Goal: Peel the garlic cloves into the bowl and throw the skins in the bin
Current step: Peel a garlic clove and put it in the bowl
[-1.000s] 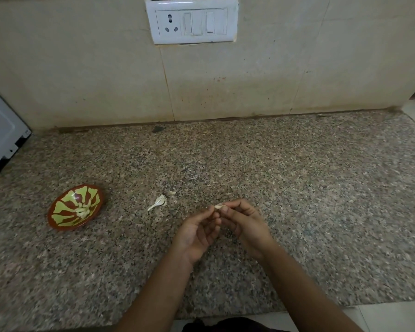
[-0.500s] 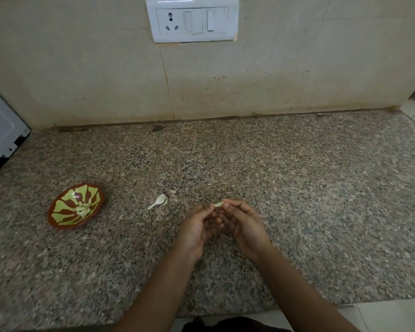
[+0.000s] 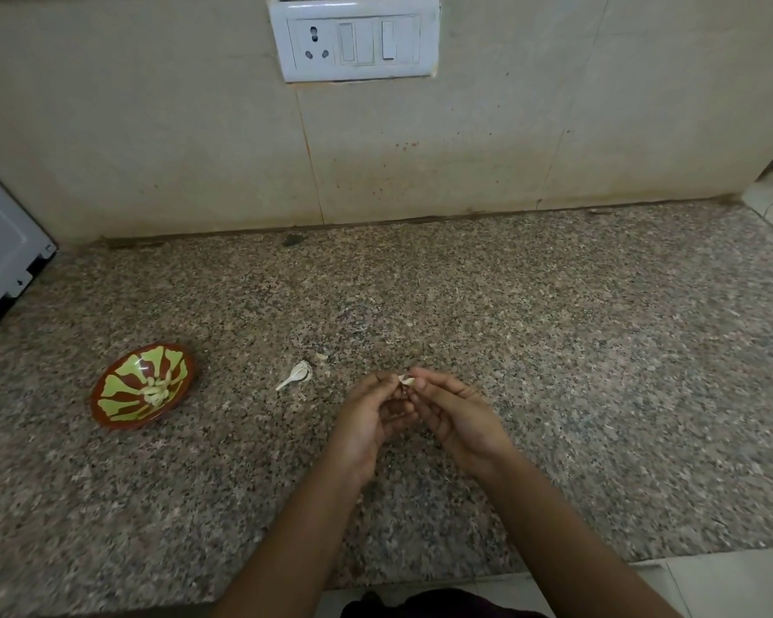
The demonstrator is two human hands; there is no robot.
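Both hands meet above the middle of the granite counter (image 3: 554,350). My left hand (image 3: 369,421) and my right hand (image 3: 458,414) pinch one small pale garlic clove (image 3: 406,380) between their fingertips. A red bowl with a green pattern (image 3: 108,408) stands to the left and holds several peeled cloves (image 3: 156,391). A white piece of garlic skin (image 3: 296,374) lies on the counter between the bowl and my hands, with a small scrap (image 3: 321,356) beside it. No bin is in view.
A beige tiled wall (image 3: 465,149) with a white socket and switch plate (image 3: 355,40) rises behind the counter. A white appliance (image 3: 1,256) sits at the far left edge. The counter's front edge runs just below my forearms.
My hands have stayed in the same spot, with the fingertips shifting slightly on the clove. The bowl and the skin on the counter have not moved.
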